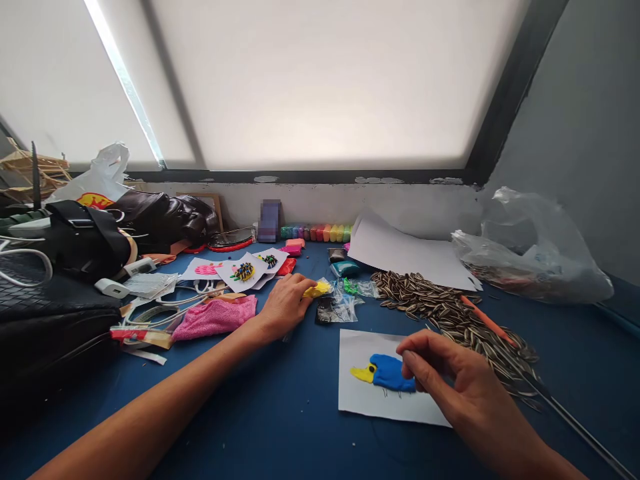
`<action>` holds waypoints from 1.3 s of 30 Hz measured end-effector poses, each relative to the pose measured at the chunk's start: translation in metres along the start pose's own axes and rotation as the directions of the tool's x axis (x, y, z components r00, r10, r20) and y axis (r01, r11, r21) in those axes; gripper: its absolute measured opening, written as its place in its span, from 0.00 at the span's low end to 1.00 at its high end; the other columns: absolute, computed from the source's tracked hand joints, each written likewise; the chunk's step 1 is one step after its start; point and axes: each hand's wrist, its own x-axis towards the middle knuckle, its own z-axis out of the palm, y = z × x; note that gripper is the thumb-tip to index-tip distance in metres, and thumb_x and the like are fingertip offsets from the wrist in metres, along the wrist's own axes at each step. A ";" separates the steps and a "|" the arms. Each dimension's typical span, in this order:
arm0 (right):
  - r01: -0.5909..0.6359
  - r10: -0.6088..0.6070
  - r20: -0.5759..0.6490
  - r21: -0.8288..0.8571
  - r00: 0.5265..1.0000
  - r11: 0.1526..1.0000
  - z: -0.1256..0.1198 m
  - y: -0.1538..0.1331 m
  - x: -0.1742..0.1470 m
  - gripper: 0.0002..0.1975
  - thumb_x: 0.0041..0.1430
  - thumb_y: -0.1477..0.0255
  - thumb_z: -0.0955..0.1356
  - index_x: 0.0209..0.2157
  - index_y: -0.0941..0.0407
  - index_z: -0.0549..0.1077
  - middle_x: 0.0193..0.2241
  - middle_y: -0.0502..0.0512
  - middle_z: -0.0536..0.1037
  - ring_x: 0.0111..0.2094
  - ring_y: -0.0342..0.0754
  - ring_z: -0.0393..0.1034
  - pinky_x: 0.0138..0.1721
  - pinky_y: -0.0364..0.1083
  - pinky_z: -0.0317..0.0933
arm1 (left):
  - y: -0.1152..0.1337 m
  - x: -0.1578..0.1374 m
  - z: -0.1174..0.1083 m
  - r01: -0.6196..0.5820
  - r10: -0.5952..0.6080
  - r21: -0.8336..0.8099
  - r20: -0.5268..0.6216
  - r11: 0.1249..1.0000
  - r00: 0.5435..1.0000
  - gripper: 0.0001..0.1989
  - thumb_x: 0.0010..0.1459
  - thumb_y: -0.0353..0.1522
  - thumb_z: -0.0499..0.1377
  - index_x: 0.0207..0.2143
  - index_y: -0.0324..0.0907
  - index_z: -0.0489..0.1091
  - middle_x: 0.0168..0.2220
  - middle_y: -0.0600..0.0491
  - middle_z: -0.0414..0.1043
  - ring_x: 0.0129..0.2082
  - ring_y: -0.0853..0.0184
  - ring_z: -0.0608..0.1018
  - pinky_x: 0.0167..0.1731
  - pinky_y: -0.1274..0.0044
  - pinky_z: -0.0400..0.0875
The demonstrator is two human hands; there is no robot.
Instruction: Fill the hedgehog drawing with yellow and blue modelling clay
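My left hand (287, 303) reaches to the middle of the table, its fingers closed on a lump of yellow modelling clay (317, 289) in a clear wrapper. Close by lie a bag of black clay (327, 311) and a bit of green clay (350, 287). Above the right part of a white card (357, 403) is my right hand (457, 380), thumb and forefinger pinched together; anything between them is too small to make out. On the card is a flat clay bird (393, 371) with a blue body, yellow beak, black eye and thin drawn legs. My hand covers its right end.
Sunflower seeds (417, 293) spread on the right, with an orange stick (487, 320) and a metal rod (575, 417). Finished clay cards (240, 272), a pink cloth (217, 317) and cables lie left. White paper sheets (400, 243), clay packs (320, 233) and a plastic bag (535, 253) stand behind.
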 end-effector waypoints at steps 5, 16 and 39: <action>-0.005 0.005 0.020 0.010 1.000 1.000 0.003 0.001 0.000 0.15 0.63 0.57 0.64 0.32 0.52 0.75 0.23 0.51 0.74 0.25 0.47 0.71 0.25 0.43 0.65 | -0.001 0.001 -0.003 0.012 -0.012 -0.013 -0.037 1.000 0.999 0.17 0.54 0.28 0.60 0.47 0.42 0.71 0.44 0.48 0.74 0.47 0.58 0.75 0.49 0.67 0.69; -0.011 0.012 0.047 -0.013 0.999 1.000 0.002 0.007 0.001 0.14 0.64 0.58 0.64 0.32 0.51 0.75 0.26 0.51 0.76 0.28 0.47 0.73 0.27 0.42 0.67 | 0.017 0.002 -0.012 0.017 -0.027 -0.095 -0.100 0.995 0.995 0.11 0.55 0.32 0.63 0.39 0.41 0.66 0.40 0.50 0.71 0.40 0.62 0.74 0.42 0.70 0.71; 0.070 -0.069 0.041 -0.006 0.997 0.998 0.007 0.014 -0.001 0.12 0.65 0.62 0.63 0.32 0.51 0.74 0.23 0.48 0.74 0.24 0.44 0.70 0.24 0.39 0.63 | 0.026 0.044 0.003 0.005 -0.011 0.041 0.127 0.999 0.992 0.10 0.65 0.29 0.53 0.43 0.40 0.73 0.46 0.48 0.74 0.48 0.60 0.76 0.50 0.70 0.69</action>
